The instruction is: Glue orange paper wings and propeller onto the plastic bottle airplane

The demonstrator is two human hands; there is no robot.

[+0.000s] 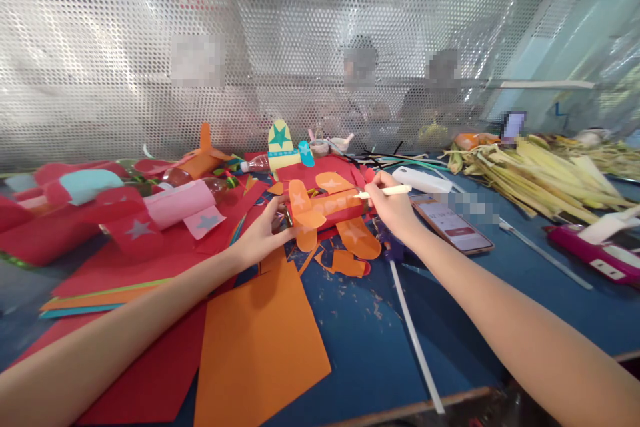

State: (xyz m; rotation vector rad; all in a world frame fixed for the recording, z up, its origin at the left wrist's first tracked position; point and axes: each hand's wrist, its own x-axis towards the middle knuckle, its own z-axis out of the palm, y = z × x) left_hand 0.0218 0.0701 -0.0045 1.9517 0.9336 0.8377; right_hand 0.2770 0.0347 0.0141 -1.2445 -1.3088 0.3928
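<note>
An orange and red paper airplane lies on its side across the middle of the table, with star shapes on its wings and tail and pale squares along its body. My left hand holds its tail end, thumb and fingers closed around it. In my right hand is a pale yellow pen, pinched between the fingers, its tip at the airplane's orange body. Orange paper scraps lie just in front of the plane.
Orange sheet and red sheets lie front left. Other paper planes crowd the left. A phone, a white strip, corn husks and a magenta power strip are rightward. Behind stands a perforated metal screen.
</note>
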